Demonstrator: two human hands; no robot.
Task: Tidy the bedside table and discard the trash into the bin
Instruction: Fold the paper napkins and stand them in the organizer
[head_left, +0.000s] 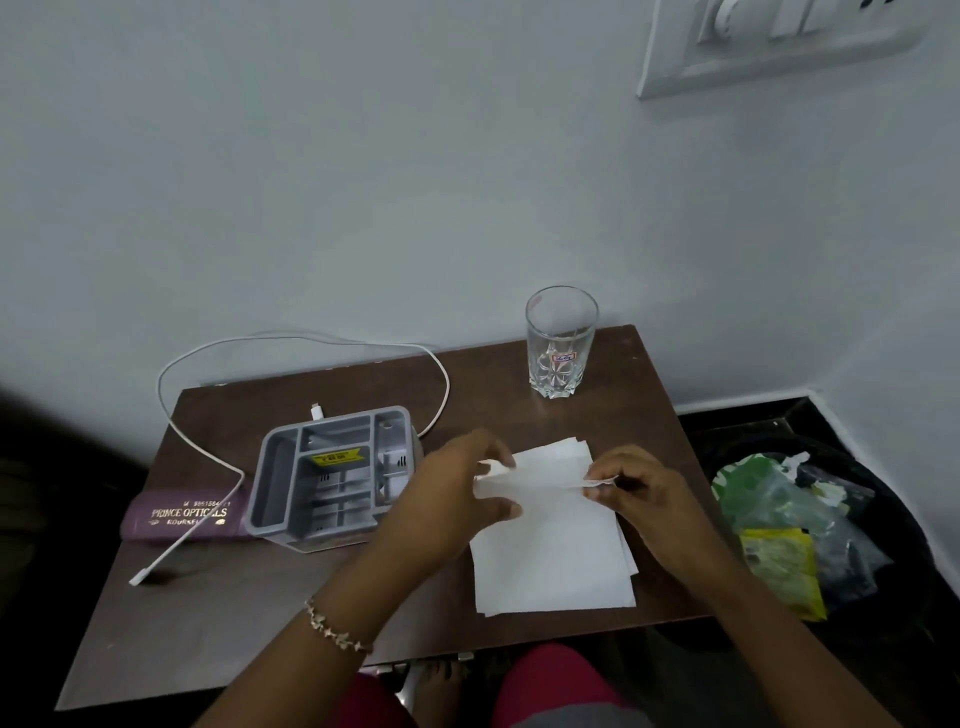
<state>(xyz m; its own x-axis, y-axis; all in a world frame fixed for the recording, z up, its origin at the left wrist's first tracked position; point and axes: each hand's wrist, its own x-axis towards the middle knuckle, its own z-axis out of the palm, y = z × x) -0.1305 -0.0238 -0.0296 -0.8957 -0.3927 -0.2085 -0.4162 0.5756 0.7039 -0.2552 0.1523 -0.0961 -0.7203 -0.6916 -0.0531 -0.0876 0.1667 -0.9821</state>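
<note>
Wrappers already fill the bin (906, 525) at lower right, but the cable (150, 569), spectacle case (176, 522), grey organiser (322, 478) and glass (561, 348) on the counter (218, 613) look unsorted, so the task seems midway; the white paper sheets (550, 551), centre right, lie under the left hand (457, 483) and right hand (634, 483), each grip pinching the top sheet's folded edge.

The purple case (183, 515) reads "PRINCE OPTICALS"; the glass (561, 343) has a handwritten sticker, seemingly "160".
</note>
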